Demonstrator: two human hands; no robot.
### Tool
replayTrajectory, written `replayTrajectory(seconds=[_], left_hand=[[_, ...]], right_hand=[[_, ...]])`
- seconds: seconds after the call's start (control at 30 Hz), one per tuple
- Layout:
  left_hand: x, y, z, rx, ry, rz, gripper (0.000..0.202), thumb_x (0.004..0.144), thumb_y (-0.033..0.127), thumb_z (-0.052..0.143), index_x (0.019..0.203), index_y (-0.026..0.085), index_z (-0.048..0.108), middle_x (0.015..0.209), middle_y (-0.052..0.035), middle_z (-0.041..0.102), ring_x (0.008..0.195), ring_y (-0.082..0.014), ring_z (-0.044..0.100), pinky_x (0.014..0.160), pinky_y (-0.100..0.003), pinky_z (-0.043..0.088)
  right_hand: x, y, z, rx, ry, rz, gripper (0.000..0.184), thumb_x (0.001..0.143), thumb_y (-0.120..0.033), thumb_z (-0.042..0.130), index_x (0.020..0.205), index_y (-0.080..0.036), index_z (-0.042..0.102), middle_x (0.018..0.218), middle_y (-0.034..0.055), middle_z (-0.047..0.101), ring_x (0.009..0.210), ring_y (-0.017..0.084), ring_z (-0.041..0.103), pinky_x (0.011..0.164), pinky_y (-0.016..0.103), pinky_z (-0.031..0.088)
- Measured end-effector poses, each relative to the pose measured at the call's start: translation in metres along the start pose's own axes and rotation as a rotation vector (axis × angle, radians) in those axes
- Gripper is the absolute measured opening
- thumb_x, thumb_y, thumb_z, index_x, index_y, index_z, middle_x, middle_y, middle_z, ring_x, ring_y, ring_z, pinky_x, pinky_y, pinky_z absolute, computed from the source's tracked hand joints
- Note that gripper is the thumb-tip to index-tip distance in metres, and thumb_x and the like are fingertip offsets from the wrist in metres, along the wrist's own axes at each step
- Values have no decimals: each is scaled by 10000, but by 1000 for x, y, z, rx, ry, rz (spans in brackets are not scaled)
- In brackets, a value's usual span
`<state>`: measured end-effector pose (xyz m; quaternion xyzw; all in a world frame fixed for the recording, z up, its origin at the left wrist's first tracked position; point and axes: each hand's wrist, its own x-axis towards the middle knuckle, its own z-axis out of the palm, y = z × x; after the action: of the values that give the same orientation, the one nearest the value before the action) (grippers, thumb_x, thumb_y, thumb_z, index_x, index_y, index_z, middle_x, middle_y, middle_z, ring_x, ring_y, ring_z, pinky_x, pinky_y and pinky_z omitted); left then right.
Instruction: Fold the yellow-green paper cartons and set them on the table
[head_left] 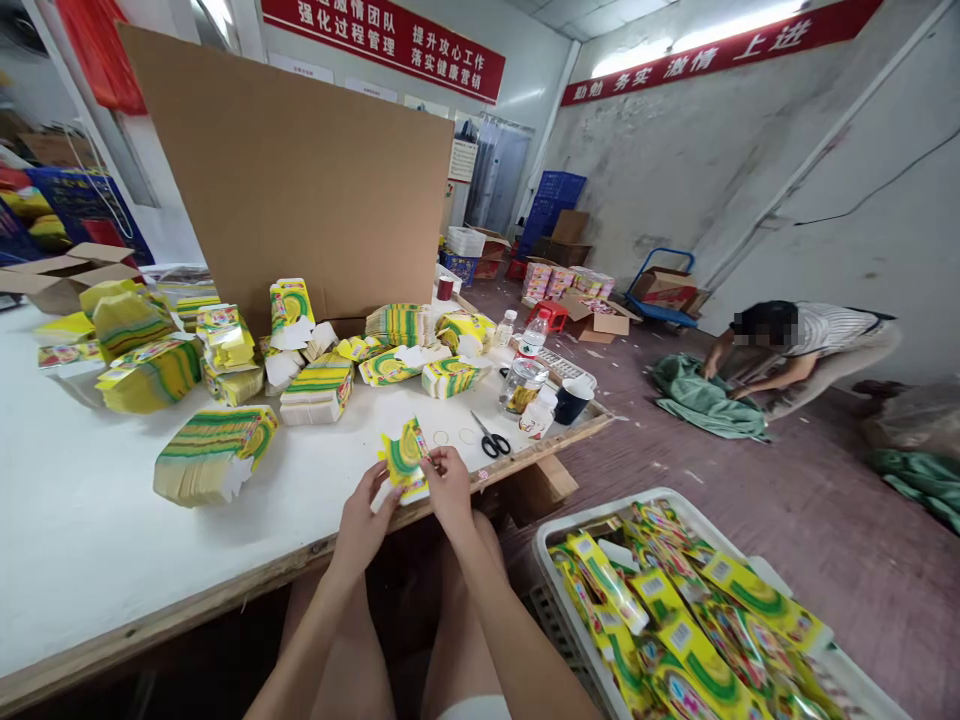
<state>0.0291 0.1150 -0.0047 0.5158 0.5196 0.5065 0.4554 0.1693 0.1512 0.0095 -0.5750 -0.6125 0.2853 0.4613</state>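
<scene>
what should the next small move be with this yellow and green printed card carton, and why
Probably press in the small yellow card tab: it appears to stick out from the left side of the yellow and green printed card carton, which the left hand and right hand hold at opposite sides.

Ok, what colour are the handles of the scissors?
The scissors' handles are black, best seen in the head view.
</scene>
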Motion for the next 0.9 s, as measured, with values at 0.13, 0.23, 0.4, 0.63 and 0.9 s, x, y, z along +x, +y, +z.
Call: replayTrajectory(seconds=[0.13,0.23,0.4,0.63,0.9], left_hand=[[-20,12,3,-338,-87,-91,554,835,590,557,1182,159,585,1197,-153,706,1075,-305,672,876,-404,545],[-40,23,10,-501,-161,-156,482,798,536,658,1124,184,611,1043,-114,764,937,-276,724,813,-378,566],[-61,40,21,-714,-250,-260,369,796,408,697,1077,176,637,973,-100,773,870,-256,735,770,-356,570],[-71,49,25,-848,-259,-394,306,706,268,782,979,180,676,833,-32,779,678,-176,722,630,-248,537],[-78,52,30,-691,-104,-313,405,691,398,799,1033,203,699,952,-48,787,867,-251,731,761,-327,563]], right_hand=[[-48,-12,-16,210,-62,92,310,929,-444,453,951,-158,569,786,81,723,662,190,671,576,290,513],[-80,-20,-27,290,-97,139,342,905,-502,508,883,-172,594,757,72,715,612,190,657,520,283,502],[-101,-34,-54,157,34,91,216,840,-424,639,849,-209,629,880,77,702,836,246,649,766,375,521],[-101,-51,-79,-96,-10,-199,255,882,-314,584,1131,-270,617,1074,72,663,999,242,580,905,387,452],[-101,-38,-74,93,67,-35,295,855,-380,623,1096,-212,647,988,71,673,840,204,607,765,312,499]])
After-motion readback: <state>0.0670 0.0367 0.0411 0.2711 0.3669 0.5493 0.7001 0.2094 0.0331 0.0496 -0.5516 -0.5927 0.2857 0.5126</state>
